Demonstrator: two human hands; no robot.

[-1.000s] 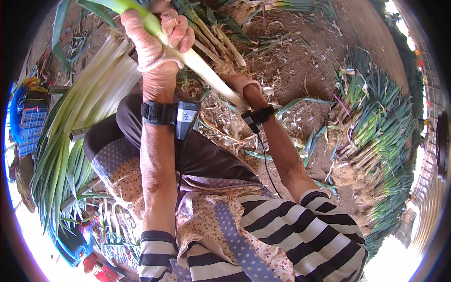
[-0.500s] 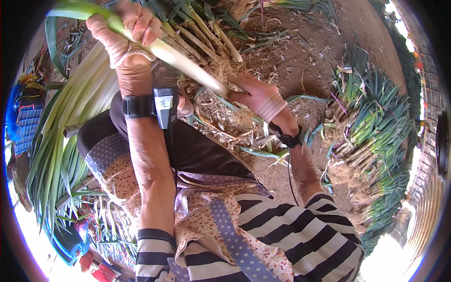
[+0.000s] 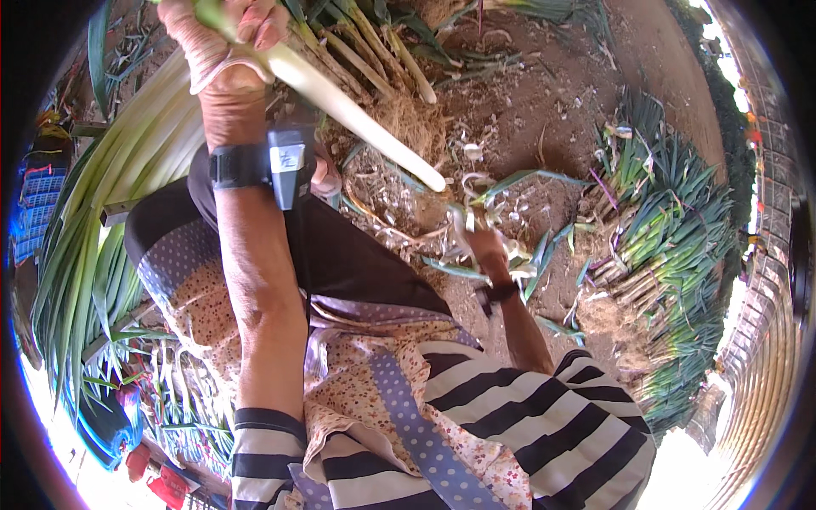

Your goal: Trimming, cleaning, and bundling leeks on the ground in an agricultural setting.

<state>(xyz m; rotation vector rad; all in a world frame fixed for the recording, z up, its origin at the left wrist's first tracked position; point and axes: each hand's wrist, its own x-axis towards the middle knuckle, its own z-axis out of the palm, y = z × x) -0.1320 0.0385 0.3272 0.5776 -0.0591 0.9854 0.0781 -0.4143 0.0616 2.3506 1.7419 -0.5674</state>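
Observation:
My left hand (image 3: pixel 225 38), in a pinkish glove, is closed around a leek (image 3: pixel 361 119) near its green part at the top. The white shank slants down to the right, its rounded pale end bare of roots. Below that end is my right hand (image 3: pixel 484 245), apart from the leek. Motion smears its fingers, and pale strips beside them may be peelings; whether it holds any is unclear. Under my left arm, to the left, lies a heap of long leeks (image 3: pixel 93 195) with white shanks and green leaves.
Uncleaned leeks with roots (image 3: pixel 374 55) lie at the top. A big pile of green leeks (image 3: pixel 671 229) fills the right side. Peelings (image 3: pixel 476 183) litter the earth floor. A blue crate (image 3: pixel 38 204) stands at the far left, with red items (image 3: pixel 166 484) at the lower left.
My right hand has left the leek's lower end and moved down, baring the smooth white tip. My left hand, still gripping the leek, has shifted slightly up and left.

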